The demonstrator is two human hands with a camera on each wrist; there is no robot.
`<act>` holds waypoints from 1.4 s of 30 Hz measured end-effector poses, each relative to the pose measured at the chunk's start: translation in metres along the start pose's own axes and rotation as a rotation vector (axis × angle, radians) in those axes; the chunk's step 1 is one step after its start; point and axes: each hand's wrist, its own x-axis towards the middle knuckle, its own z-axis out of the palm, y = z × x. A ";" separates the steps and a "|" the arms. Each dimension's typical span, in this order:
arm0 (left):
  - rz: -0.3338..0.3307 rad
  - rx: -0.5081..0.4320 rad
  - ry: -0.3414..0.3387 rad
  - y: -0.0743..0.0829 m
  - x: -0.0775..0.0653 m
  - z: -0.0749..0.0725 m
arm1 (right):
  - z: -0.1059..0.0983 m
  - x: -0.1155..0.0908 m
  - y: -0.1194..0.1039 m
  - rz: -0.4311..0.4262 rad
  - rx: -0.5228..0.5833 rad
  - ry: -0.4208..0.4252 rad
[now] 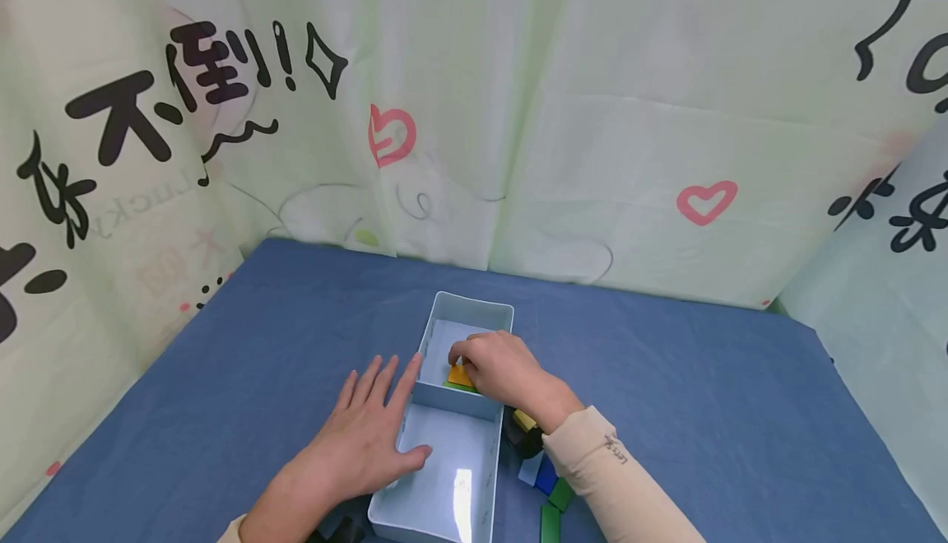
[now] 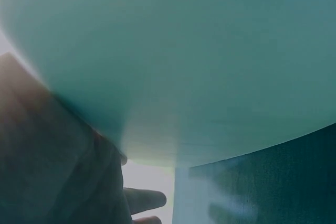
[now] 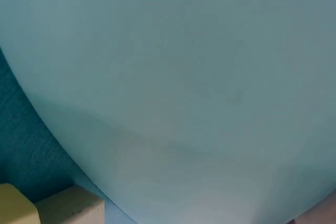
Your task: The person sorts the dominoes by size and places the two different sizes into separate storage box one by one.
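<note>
A light blue two-compartment box lies lengthwise on the table. My right hand reaches into its far compartment, fingers bent down and pinching an orange block. Under the orange block, by the divider, shows the edge of a yellow-green block. The right fingertips are partly hidden behind the hand. My left hand is spread with straight fingers at the box's left side, its thumb over the near compartment. In the left wrist view, the box wall fills most of the picture beside the left hand.
Right of the box, partly under my right forearm, lie a yellow block, a black object, a light blue block, a blue block and green blocks. A dark object sits near the left wrist. A printed curtain encloses the table.
</note>
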 end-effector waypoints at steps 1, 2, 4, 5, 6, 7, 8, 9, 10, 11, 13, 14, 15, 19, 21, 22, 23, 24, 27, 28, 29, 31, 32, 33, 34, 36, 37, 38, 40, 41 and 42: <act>0.000 -0.003 -0.003 0.000 0.000 0.000 | 0.000 0.000 0.001 -0.004 0.015 -0.001; -0.002 -0.005 -0.004 0.000 0.000 0.000 | 0.000 0.000 0.001 -0.007 0.026 -0.005; -0.005 -0.004 -0.005 0.000 0.000 0.000 | -0.001 -0.001 0.003 -0.017 0.063 -0.011; -0.006 -0.002 -0.006 0.000 0.000 0.001 | -0.002 -0.002 0.003 -0.024 0.084 -0.010; -0.005 -0.004 -0.005 0.000 0.000 0.001 | -0.002 -0.003 0.004 -0.030 0.106 -0.007; -0.005 -0.002 -0.004 0.000 0.000 0.001 | -0.003 -0.004 0.005 -0.040 0.124 -0.001; -0.005 0.001 -0.002 0.000 0.000 0.001 | -0.004 -0.005 0.006 -0.048 0.137 0.007; -0.004 0.004 0.000 0.000 0.000 0.002 | -0.005 -0.006 0.006 -0.060 0.149 0.019; -0.003 0.007 0.003 0.000 0.001 0.002 | -0.006 -0.008 0.007 -0.072 0.155 0.037; -0.003 0.006 0.005 0.000 0.001 0.002 | -0.007 -0.009 0.007 -0.082 0.157 0.055; -0.005 0.006 0.005 -0.001 0.001 0.001 | -0.010 -0.011 0.008 -0.105 0.153 0.091; -0.006 0.004 0.003 -0.001 0.002 0.001 | -0.011 -0.013 0.009 -0.114 0.146 0.108; -0.007 0.001 0.001 -0.001 0.002 0.001 | -0.012 -0.014 0.009 -0.120 0.143 0.123; -0.008 -0.006 -0.010 -0.001 0.002 0.001 | -0.016 -0.021 0.011 -0.126 0.120 0.158; -0.009 -0.006 -0.013 -0.001 0.002 0.001 | -0.018 -0.025 0.012 -0.113 0.120 0.170; -0.010 -0.006 -0.013 -0.001 0.002 0.001 | -0.019 -0.028 0.012 -0.108 0.119 0.177; -0.011 -0.006 -0.013 -0.001 0.002 0.002 | -0.021 -0.030 0.012 -0.103 0.126 0.186; -0.013 -0.007 -0.012 -0.001 0.002 0.002 | -0.022 -0.033 0.012 -0.100 0.132 0.197; -0.019 -0.007 -0.012 0.000 0.003 0.002 | -0.027 -0.041 0.014 -0.080 0.144 0.229; -0.018 -0.006 -0.011 0.000 0.003 0.002 | -0.028 -0.043 0.015 -0.077 0.146 0.244; -0.017 -0.005 -0.010 0.000 0.003 0.002 | -0.029 -0.045 0.016 -0.072 0.147 0.256; -0.015 -0.001 -0.003 0.000 0.003 0.002 | -0.030 -0.050 0.017 -0.065 0.146 0.277; -0.014 0.001 0.002 0.000 0.003 0.002 | -0.031 -0.052 0.018 -0.064 0.148 0.286; -0.013 0.002 0.005 0.000 0.003 0.002 | -0.032 -0.054 0.018 -0.059 0.151 0.292; -0.013 0.001 0.006 0.000 0.003 0.002 | -0.032 -0.057 0.018 -0.052 0.156 0.300; -0.013 0.000 0.008 -0.001 0.002 0.002 | -0.032 -0.063 0.020 -0.034 0.164 0.316; -0.013 -0.003 0.007 -0.001 0.002 0.002 | -0.032 -0.067 0.020 -0.024 0.168 0.327; -0.013 -0.005 0.005 -0.002 0.002 0.002 | -0.032 -0.071 0.021 -0.014 0.170 0.341; -0.011 -0.006 0.000 -0.002 0.002 0.002 | -0.030 -0.080 0.023 0.011 0.173 0.373; -0.006 -0.007 0.001 -0.002 0.002 0.002 | -0.029 -0.083 0.024 0.019 0.173 0.391; -0.004 -0.006 0.003 -0.002 0.002 0.002 | -0.028 -0.087 0.025 0.031 0.172 0.402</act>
